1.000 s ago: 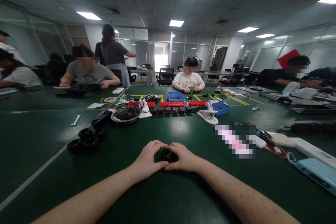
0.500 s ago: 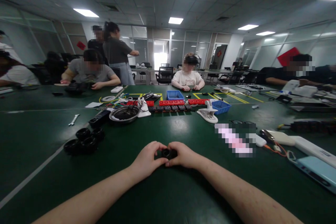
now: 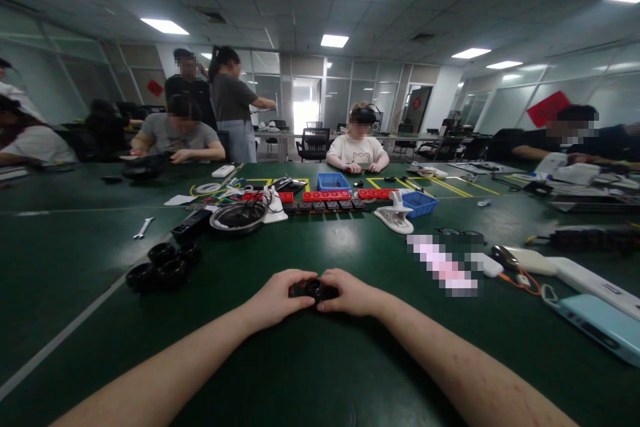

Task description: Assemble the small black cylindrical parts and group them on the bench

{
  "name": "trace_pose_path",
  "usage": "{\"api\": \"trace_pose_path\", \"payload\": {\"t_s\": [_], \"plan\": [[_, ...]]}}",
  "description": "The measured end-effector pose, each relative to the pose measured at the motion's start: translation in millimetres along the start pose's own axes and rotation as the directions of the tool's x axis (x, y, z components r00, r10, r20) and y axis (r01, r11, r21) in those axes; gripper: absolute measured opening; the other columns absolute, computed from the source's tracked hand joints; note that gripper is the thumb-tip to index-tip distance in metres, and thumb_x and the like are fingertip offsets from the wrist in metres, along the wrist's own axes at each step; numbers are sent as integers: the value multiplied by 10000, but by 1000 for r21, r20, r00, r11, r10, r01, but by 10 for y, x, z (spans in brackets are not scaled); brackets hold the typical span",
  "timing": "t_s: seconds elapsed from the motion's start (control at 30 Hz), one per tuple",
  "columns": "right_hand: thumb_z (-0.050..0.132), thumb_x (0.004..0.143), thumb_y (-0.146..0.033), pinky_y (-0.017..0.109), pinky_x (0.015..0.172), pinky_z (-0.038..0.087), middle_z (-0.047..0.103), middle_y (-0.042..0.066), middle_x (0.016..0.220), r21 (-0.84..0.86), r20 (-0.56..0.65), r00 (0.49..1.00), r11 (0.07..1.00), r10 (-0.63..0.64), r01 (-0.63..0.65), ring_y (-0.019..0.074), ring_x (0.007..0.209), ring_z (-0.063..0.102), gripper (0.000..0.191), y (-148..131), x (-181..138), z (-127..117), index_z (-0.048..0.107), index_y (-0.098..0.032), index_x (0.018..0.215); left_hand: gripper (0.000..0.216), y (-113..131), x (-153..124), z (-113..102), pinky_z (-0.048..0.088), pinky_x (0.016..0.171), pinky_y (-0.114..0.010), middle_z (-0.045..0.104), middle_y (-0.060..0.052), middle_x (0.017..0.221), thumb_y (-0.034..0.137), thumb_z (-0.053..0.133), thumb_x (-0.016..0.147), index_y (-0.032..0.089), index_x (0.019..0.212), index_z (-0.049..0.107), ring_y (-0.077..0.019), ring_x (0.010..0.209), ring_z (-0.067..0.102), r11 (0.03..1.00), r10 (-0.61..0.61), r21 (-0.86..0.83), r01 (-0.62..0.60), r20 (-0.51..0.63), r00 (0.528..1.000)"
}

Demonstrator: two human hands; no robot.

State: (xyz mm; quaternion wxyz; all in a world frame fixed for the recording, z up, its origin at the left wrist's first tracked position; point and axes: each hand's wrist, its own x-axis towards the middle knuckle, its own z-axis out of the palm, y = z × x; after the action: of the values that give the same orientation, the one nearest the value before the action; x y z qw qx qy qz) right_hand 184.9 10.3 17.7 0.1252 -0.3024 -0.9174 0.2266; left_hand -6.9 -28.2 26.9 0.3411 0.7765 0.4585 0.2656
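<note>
In the head view, a small black round part with a dark opening in its top (image 3: 315, 289) sits between my two hands, low over the green table (image 3: 320, 373). My left hand (image 3: 280, 293) closes on its left side, thumb in front and fingertips behind. From the right, my right hand (image 3: 351, 292) grips the same part between thumb and fingers. Its lower portion is partly hidden, and its exact kind is unclear. Several black, cup-like round parts (image 3: 173, 271) stand in a cluster to the left.
An open-ended wrench (image 3: 143, 228) lies at left. Ahead are a round metal dish (image 3: 239, 219), a white clip stand (image 3: 395, 219), red blocks (image 3: 327, 195) and blue bins (image 3: 333, 181). A light-blue power bank (image 3: 603, 323) lies at right. Other people sit across the table.
The black part's opening faces up more broadly, and it shows more between my hands. My left fingers and thumb have spread slightly wider around it. The view has shifted slightly.
</note>
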Motion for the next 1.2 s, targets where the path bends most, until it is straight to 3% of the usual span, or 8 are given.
{"api": "trace_pose_path", "payload": {"t_s": [0.2, 0.33, 0.47, 0.63, 0.83, 0.97, 1.1, 1.2], "plan": [[712, 617, -370, 199, 561, 343, 528, -22, 692, 4, 26, 998, 999, 54, -54, 121, 668, 488, 278, 19, 14, 13, 583, -151, 731, 307, 12, -1, 19, 420, 703, -276, 594, -26, 901, 261, 664, 644, 186, 938, 615, -193, 824, 552, 999, -43, -16, 43, 3, 999], [610, 661, -508, 249, 554, 330, 560, 23, 691, -225, -161, 967, 946, 199, -232, 158, 639, 494, 364, -109, 16, 165, 569, -152, 726, 248, 36, -13, 113, 415, 690, -292, 583, -25, 842, 289, 655, 642, 179, 858, 600, -205, 803, 541, 993, -77, 75, 89, -143, 987], [556, 688, -535, 325, 665, 349, 577, 63, 740, -334, -235, 954, 907, 184, -257, 210, 717, 510, 394, -182, 17, 224, 572, -148, 765, 222, 57, -21, 154, 413, 651, -301, 567, -23, 805, 308, 632, 661, 183, 839, 585, -207, 748, 529, 980, -90, 155, 128, -233, 968], [673, 634, -427, 298, 717, 374, 553, 44, 896, -67, -100, 993, 995, 64, -71, 193, 828, 495, 438, -80, 9, 62, 555, -166, 964, 226, 78, -24, 65, 416, 707, -298, 575, -25, 891, 256, 591, 713, 210, 934, 585, -202, 829, 522, 989, 12, 147, 5, -111, 994], [671, 666, -181, 186, 592, 381, 549, -35, 744, 124, 60, 996, 990, 61, -68, 102, 685, 511, 172, 19, 3, -62, 575, -143, 804, 280, 78, -31, 23, 403, 753, -296, 578, -24, 944, 236, 585, 724, 230, 1005, 582, -200, 887, 513, 989, 76, 134, -69, -49, 996], [724, 595, -332, 192, 515, 338, 535, -35, 667, 36, -38, 979, 979, 201, -200, 104, 601, 482, 291, -23, 34, 74, 544, -144, 725, 251, 82, -41, 86, 411, 643, -279, 571, -23, 862, 272, 614, 688, 198, 928, 603, -186, 744, 518, 989, -20, 145, 37, -120, 993], [642, 644, -457, 272, 609, 339, 551, 36, 709, -85, -200, 935, 946, 293, -314, 179, 694, 498, 329, -127, 75, 229, 541, -147, 690, 246, 64, -33, 147, 405, 619, -280, 559, -27, 816, 273, 635, 661, 169, 881, 597, -187, 711, 509, 979, -81, 158, 127, -271, 959], [599, 661, -514, 319, 673, 340, 561, 64, 784, -147, -266, 923, 935, 278, -324, 212, 757, 500, 384, -149, 65, 249, 550, -148, 765, 239, 32, -13, 139, 408, 626, -277, 552, -24, 818, 275, 634, 666, 168, 875, 594, -182, 716, 505, 982, -78, 143, 120, -273, 959]]}}
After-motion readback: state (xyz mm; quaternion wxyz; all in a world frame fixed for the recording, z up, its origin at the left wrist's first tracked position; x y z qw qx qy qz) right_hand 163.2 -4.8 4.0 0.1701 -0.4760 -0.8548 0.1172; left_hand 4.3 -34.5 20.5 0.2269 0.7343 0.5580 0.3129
